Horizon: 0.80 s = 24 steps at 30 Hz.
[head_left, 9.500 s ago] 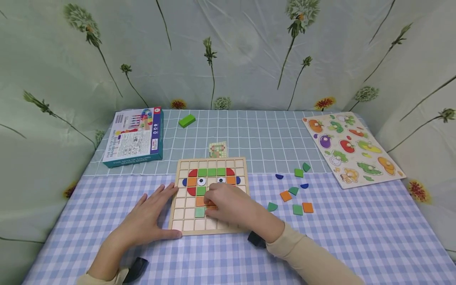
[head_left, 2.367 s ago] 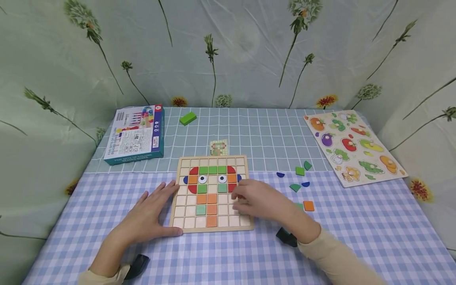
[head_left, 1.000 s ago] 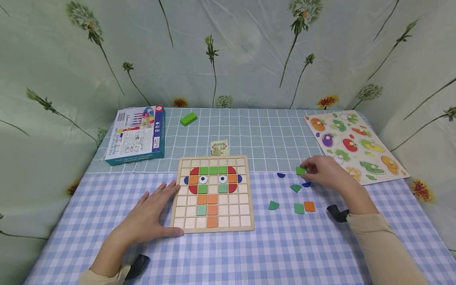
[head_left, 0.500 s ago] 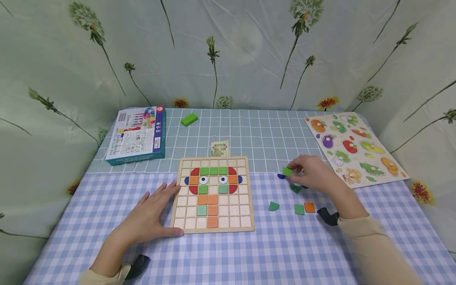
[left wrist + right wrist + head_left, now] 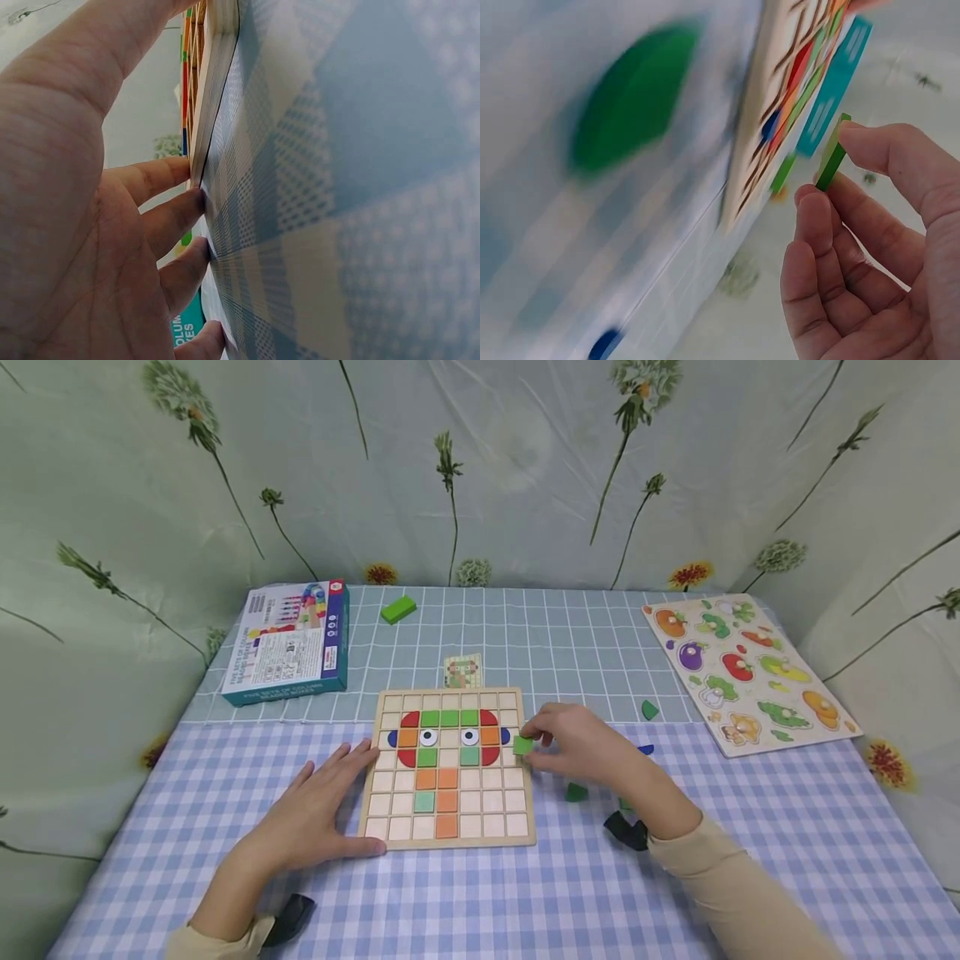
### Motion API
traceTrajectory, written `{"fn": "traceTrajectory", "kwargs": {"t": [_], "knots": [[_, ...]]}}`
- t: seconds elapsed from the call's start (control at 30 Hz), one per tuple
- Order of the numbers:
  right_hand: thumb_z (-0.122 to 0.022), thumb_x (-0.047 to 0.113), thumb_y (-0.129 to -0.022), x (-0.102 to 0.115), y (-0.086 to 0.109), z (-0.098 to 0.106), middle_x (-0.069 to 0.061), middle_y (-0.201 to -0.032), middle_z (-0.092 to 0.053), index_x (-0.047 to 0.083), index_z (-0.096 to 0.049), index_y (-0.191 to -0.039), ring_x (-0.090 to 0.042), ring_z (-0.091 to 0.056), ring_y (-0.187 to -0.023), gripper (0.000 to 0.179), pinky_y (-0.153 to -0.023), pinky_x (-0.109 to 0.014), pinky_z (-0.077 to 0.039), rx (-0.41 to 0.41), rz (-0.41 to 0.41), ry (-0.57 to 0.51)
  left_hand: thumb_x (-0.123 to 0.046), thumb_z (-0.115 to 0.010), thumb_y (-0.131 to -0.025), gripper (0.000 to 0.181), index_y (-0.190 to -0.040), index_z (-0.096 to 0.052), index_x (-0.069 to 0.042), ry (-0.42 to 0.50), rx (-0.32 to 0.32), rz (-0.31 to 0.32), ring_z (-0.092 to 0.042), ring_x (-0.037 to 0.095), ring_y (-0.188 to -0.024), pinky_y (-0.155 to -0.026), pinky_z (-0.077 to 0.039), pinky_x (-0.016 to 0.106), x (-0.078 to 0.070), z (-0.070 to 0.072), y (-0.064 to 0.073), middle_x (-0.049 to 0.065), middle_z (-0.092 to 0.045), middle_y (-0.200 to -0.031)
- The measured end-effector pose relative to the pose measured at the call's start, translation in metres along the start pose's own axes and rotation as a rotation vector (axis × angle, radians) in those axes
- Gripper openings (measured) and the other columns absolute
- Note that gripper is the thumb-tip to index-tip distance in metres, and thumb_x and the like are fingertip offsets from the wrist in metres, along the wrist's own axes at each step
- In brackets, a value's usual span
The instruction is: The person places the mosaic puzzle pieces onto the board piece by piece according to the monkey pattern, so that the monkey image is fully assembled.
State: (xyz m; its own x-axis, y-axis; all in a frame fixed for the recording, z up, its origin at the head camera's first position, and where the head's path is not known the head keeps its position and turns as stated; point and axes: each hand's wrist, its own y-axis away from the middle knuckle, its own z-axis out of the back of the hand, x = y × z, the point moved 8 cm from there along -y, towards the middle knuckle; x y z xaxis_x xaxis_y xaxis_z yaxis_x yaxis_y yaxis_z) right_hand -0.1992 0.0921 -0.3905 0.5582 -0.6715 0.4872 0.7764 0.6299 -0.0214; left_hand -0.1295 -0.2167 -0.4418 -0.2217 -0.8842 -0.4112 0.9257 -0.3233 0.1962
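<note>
My left hand [image 5: 307, 818] lies with fingers spread along the left side of a wooden grid board [image 5: 495, 824], thumb at its near corner. In the left wrist view, the fingertips touch the cloth and the board's edge. Between thumb and fingertips my right hand [image 5: 581, 747] pinches a green square tile [image 5: 522, 745], held just over the board's right edge. The right wrist view shows this tile [image 5: 832, 154] edge-on. Red, orange, green and blue tiles and two eye discs form a face on the board, with an orange column [image 5: 447, 802] below.
A small picture card [image 5: 462, 672] lies behind the board. Loose pieces, including green quarter-circles [image 5: 649, 710] and a blue half-circle [image 5: 646, 749], lie right, partly hidden by my arm. A box [image 5: 288, 647], green block [image 5: 398, 609] and vegetable puzzle [image 5: 750, 677] stand farther out.
Over the earlier frames, orange tiles came to fill the column. My right hand then took the green square tile from the right and carried it left to the board. My left hand has stayed put.
</note>
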Motion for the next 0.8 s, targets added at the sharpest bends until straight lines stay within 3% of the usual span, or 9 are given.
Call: {"fn": "traceTrajectory", "kwargs": {"t": [0.33, 0.7, 0.8], "knots": [[-0.083, 0.015, -0.091, 0.057, -0.018, -0.033, -0.004, -0.100, -0.075, 0.005, -0.082, -0.106, -0.010, -0.063, -0.079, 0.019, -0.072, -0.017, -0.054, 0.065, 0.139, -0.072, -0.076, -0.088, -0.069, 0.126, -0.168, -0.035, -0.019, 0.003, 0.009, 0.010, -0.028, 0.043, -0.164, -0.123, -0.019, 0.082, 0.001, 0.000, -0.001, 0.010, -0.034, -0.177], [-0.082, 0.026, -0.096, 0.092, -0.027, -0.068, 0.003, -0.106, -0.075, 0.013, -0.083, -0.111, -0.003, -0.057, -0.082, 0.020, -0.076, -0.018, -0.053, 0.188, 0.125, -0.047, -0.078, -0.087, -0.070, 0.125, -0.168, -0.035, -0.020, 0.012, 0.011, 0.012, -0.027, 0.043, -0.164, -0.123, -0.019, 0.082, 0.002, 0.001, 0.000, 0.010, -0.034, -0.177], [-0.081, 0.026, -0.096, 0.100, -0.029, -0.075, 0.003, -0.102, -0.073, 0.013, -0.082, -0.111, -0.003, -0.055, -0.080, 0.020, -0.073, -0.015, -0.050, 0.211, 0.159, -0.023, -0.078, -0.086, -0.070, 0.125, -0.168, -0.035, -0.020, 0.018, 0.009, 0.008, -0.027, 0.043, -0.164, -0.123, -0.019, 0.082, 0.002, 0.000, 0.000, 0.010, -0.033, -0.177]]}}
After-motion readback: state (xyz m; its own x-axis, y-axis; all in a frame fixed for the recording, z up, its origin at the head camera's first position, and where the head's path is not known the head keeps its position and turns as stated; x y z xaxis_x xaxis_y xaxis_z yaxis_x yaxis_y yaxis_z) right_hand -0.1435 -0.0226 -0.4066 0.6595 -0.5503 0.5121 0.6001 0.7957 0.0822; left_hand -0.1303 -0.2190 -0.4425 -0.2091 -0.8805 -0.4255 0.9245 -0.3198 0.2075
